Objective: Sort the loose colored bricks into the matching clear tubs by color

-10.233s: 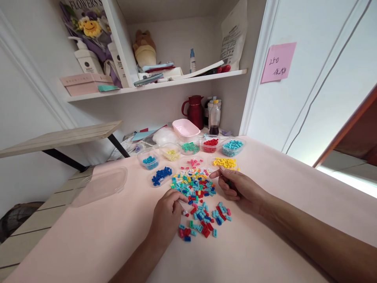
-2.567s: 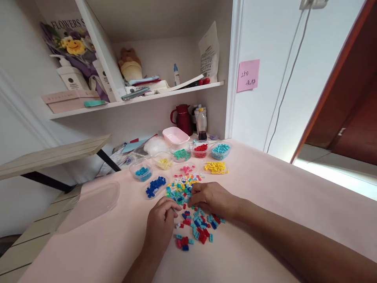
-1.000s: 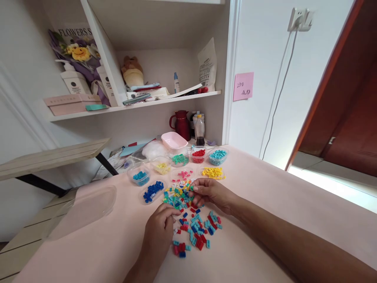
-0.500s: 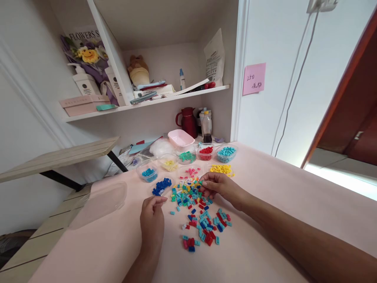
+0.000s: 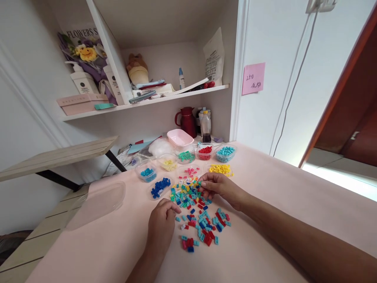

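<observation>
My right hand [image 5: 218,188] pinches at the pile's [image 5: 188,193] far edge; my left hand [image 5: 161,224], curled loosely with nothing visibly held, sits at its near-left edge.

Two bare forearms, no sleeves in view. Left hand [image 5: 161,226] and right hand [image 5: 219,188] bare: no gloves, rings, watch or wristband visible.
</observation>
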Available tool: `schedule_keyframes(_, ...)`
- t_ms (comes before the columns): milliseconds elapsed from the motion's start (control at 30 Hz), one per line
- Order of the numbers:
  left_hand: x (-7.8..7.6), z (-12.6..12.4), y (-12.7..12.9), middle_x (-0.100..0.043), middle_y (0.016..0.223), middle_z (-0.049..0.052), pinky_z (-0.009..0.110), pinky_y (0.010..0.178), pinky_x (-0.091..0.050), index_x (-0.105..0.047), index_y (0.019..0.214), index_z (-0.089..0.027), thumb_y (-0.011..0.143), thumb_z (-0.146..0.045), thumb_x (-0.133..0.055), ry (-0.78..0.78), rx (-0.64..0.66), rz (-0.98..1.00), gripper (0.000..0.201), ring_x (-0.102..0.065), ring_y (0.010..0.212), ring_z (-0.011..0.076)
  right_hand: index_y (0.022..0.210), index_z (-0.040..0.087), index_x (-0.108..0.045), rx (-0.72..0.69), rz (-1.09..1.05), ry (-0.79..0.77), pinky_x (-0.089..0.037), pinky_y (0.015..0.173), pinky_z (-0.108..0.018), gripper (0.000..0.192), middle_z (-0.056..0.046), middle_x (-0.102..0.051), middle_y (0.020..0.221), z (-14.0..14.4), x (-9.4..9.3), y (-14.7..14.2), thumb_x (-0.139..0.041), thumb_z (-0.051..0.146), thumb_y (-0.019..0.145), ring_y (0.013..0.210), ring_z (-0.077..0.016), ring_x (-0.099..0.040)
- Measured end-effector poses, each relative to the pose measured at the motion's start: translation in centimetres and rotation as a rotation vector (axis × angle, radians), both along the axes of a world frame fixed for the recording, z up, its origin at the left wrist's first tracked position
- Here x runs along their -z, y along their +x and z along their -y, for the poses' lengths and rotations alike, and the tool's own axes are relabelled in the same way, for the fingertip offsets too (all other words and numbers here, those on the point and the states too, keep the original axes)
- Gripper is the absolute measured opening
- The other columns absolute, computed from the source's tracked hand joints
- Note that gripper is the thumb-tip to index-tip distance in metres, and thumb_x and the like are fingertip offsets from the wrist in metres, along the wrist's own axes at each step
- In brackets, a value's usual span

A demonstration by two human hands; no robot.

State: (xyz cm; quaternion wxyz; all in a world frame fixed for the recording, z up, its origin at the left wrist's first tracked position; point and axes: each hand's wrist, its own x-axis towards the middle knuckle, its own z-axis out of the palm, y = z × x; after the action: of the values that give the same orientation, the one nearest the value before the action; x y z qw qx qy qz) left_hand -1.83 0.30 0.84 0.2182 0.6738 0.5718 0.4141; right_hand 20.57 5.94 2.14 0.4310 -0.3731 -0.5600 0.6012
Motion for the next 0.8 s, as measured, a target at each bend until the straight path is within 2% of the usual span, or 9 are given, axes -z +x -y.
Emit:
schedule_keyframes(233, 0.1, 0.0, -0.1, -0.064, 0.080, 0.001, 0.027, 0.065, -0.048, -0.063, 0.067, -0.021, 0.069, -0.011, -0.036, -0.033, 0.007, 0.034, 0.029, -0.062, 0.070, 0.0162, 0.083, 0.015, -0.059, -0.046, -0.039, -0.032, -0.044, 0.050, -0.022, 0.033, -0.001, -0.065, 0.069, -0.5, 1.1, -0.2, -0.073, 0.042, 0.071, 0.054, -0.0096, -0.058)
schedule_keyframes(533, 0.7, -0.2, -0.1, -0.065, 0.076, 0.000, 0.025, 0.064, -0.046, -0.064, 0.065, -0.022, 0.069, -0.009, -0.037, -0.033, -0.026, 0.027, 0.030, -0.062, 0.068, 0.0156, 0.081, 0.017, -0.059, -0.035, -0.091, -0.116, -0.044, 0.049, -0.022, 0.029, -0.002, -0.067, 0.077, 0.1, 0.7, -1.0, -0.074, 0.039, 0.070, 0.055, -0.0096, -0.058)
schedule_keyframes(600, 0.7, -0.1, -0.1, -0.065, 0.076, -0.001, 0.024, 0.064, -0.045, -0.063, 0.063, -0.023, 0.069, -0.007, -0.037, -0.031, -0.035, 0.010, 0.031, -0.062, 0.069, 0.0152, 0.079, 0.017, -0.059, 0.030, -0.097, -0.134, -0.044, 0.048, -0.022, 0.026, -0.002, -0.066, 0.075, -1.0, 0.5, -1.2, -0.073, 0.037, 0.071, 0.053, -0.0092, -0.056)
schedule_keyframes(667, 0.7, -0.1, 0.0, -0.065, 0.075, -0.001, 0.024, 0.065, -0.045, -0.063, 0.061, -0.023, 0.068, -0.006, -0.037, -0.039, -0.047, -0.006, 0.031, -0.062, 0.070, 0.0150, 0.075, 0.017, -0.058, 0.150, -0.080, -0.089, -0.044, 0.046, -0.022, 0.023, -0.004, -0.066, 0.075, -3.0, -0.3, -1.7, -0.072, 0.036, 0.071, 0.053, -0.0098, -0.056)
schedule_keyframes(733, 0.8, -0.1, 0.0, -0.065, 0.075, -0.001, 0.024, 0.065, -0.044, -0.062, 0.060, -0.023, 0.068, -0.005, -0.037, -0.058, -0.060, -0.004, 0.031, -0.062, 0.071, 0.0149, 0.074, 0.018, -0.058, 0.283, -0.053, 0.003, -0.045, 0.047, -0.023, 0.022, -0.005, -0.066, 0.077, -5.8, -1.8, -2.4, -0.070, 0.036, 0.073, 0.054, -0.0107, -0.056)
schedule_keyframes(800, 0.8, -0.1, 0.0, -0.065, 0.074, -0.001, 0.024, 0.065, -0.044, -0.062, 0.060, -0.022, 0.067, -0.005, -0.037, -0.083, -0.072, 0.007, 0.032, -0.062, 0.071, 0.0148, 0.079, 0.020, -0.057, 0.353, -0.053, 0.066, -0.046, 0.050, -0.022, 0.019, -0.004, -0.066, 0.083, -8.8, -3.8, -3.3, -0.065, 0.036, 0.076, 0.057, -0.0101, -0.057)
